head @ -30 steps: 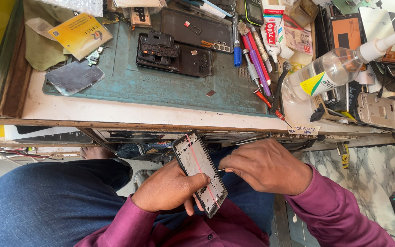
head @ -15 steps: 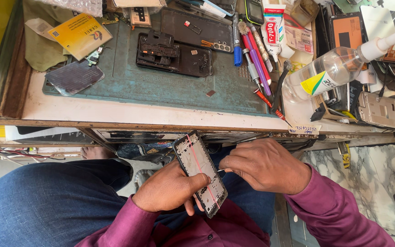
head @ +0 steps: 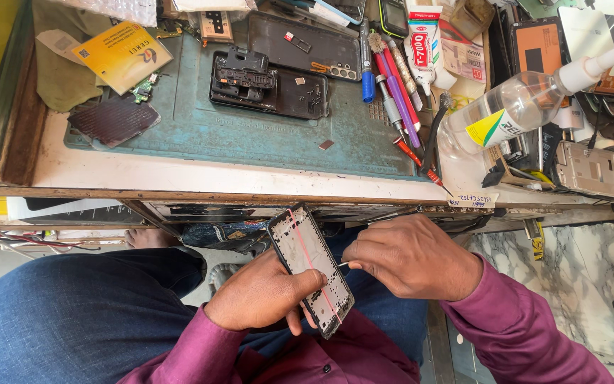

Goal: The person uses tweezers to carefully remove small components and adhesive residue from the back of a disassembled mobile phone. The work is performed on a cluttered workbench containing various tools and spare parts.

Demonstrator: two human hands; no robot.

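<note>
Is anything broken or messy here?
The phone in the left hand is only a bare frame with its insides showing, and the right hand works at its edge. On the green mat another phone lies opened up, with tiny loose parts scattered nearby.

We keep our 2 hands low over the lap: left hand (head: 261, 299) curled, thumb stretched toward the right hand (head: 410, 256), whose fingers pinch together beside it.
</note>
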